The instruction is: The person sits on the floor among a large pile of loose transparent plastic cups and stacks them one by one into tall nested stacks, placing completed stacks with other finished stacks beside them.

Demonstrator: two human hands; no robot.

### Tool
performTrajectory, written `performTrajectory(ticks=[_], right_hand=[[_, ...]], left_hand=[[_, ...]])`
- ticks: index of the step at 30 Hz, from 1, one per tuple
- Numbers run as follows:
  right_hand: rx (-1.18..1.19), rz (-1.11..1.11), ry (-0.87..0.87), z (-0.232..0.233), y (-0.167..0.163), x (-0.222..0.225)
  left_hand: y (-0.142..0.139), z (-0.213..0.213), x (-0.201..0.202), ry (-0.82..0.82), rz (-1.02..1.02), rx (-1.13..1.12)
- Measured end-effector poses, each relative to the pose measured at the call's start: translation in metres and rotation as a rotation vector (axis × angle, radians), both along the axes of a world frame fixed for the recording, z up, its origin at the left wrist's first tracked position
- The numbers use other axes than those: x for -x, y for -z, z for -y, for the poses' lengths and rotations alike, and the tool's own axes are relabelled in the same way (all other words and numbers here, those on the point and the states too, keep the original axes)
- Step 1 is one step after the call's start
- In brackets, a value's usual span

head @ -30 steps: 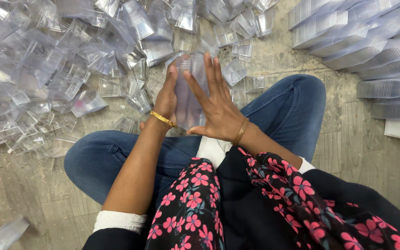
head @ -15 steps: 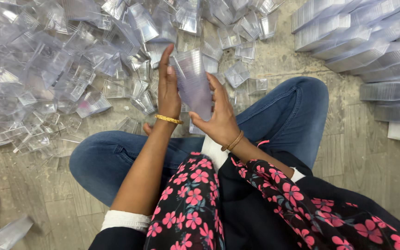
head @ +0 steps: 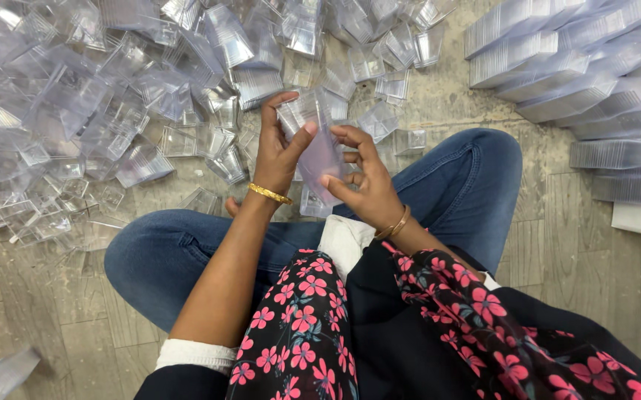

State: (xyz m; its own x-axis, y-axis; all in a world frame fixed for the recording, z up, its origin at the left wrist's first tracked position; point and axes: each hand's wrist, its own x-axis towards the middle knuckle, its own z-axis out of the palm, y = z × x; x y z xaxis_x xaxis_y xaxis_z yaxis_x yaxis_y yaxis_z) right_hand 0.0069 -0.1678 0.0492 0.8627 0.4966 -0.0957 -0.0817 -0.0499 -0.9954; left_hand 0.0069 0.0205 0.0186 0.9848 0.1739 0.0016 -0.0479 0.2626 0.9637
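You hold a clear plastic box [head: 319, 152] between both hands, raised above your crossed legs, its open top tilted away from you. Your left hand [head: 277, 152] grips its left side, fingers curled over the upper rim and the thumb pressed on the near face. Your right hand [head: 363, 181] closes on its right side and lower corner, thumb on the front, fingers bent behind it. A gold bangle [head: 270, 194] sits on your left wrist, and thin gold bangles [head: 394, 222] on your right. Your blue jeans [head: 454, 185] frame the hands below. Beyond them a loose heap of clear boxes [head: 113, 96] covers the wooden floor [head: 558, 252] to the left, touching one another. Neat nested stacks of boxes [head: 572, 67] lie well apart at the upper right.
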Motion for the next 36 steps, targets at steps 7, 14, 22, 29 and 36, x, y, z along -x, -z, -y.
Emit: performTrajectory(ticks=[7, 14, 22, 29, 36], right_hand=[[0.171, 0.074, -0.138, 0.034, 0.002, -0.009], [0.022, -0.053, 0.396, 0.052, -0.021, -0.052], [0.122, 0.186, -0.133, 0.058, -0.015, -0.043], [0.345, 0.087, -0.279, 0.096, -0.031, -0.059], [0.111, 0.126, 0.225, 0.085, -0.035, -0.035]], left_hand=[[-0.001, -0.016, -0.004, -0.103, 0.003, 0.275], [0.019, -0.010, -0.003, 0.376, -0.199, -0.130], [-0.021, -0.005, 0.005, 0.578, -0.430, 0.399], [-0.027, 0.002, 0.003, 0.775, -0.303, 0.258], [-0.012, -0.014, 0.006, 0.428, -0.295, 0.392]])
